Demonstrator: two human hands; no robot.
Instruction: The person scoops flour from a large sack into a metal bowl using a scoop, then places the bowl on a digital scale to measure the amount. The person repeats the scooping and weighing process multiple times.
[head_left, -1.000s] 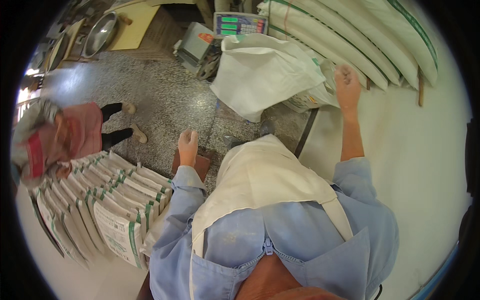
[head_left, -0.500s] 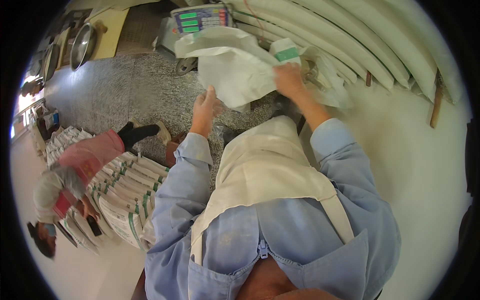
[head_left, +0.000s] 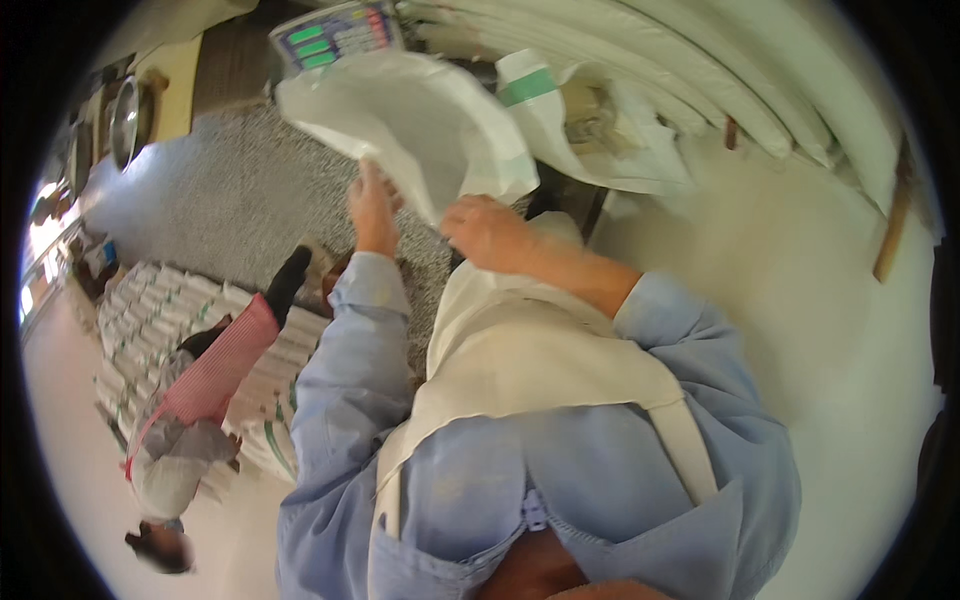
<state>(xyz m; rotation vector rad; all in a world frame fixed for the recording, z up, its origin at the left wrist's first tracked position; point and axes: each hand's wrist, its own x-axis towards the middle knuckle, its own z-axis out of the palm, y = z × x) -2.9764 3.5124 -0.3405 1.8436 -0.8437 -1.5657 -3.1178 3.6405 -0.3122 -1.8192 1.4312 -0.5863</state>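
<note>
A white woven sack [head_left: 410, 115] gapes wide in front of me, its mouth turned toward me. At the near left of its rim is my left hand [head_left: 374, 212], fingers closed on the edge. My right hand [head_left: 488, 232] pinches the near right part of the same rim, forearm crossing above my apron [head_left: 540, 345]. Right of the sack lies a second white bag [head_left: 545, 110] with a green band, loose and crumpled. Behind the sack stands a digital scale [head_left: 335, 38] with lit green displays.
Large stacked white sacks [head_left: 640, 50] line the far right, near a wooden stick [head_left: 893, 235]. On the left, a person in a red apron [head_left: 225, 370] bends by rows of filled bags [head_left: 150, 320]. A metal bowl [head_left: 127, 122] rests on a board at the far left.
My right hand has moved left and nearer, from beside the green-banded bag to the sack's near rim. The sack's mouth has spread wider. The person on the left has shifted.
</note>
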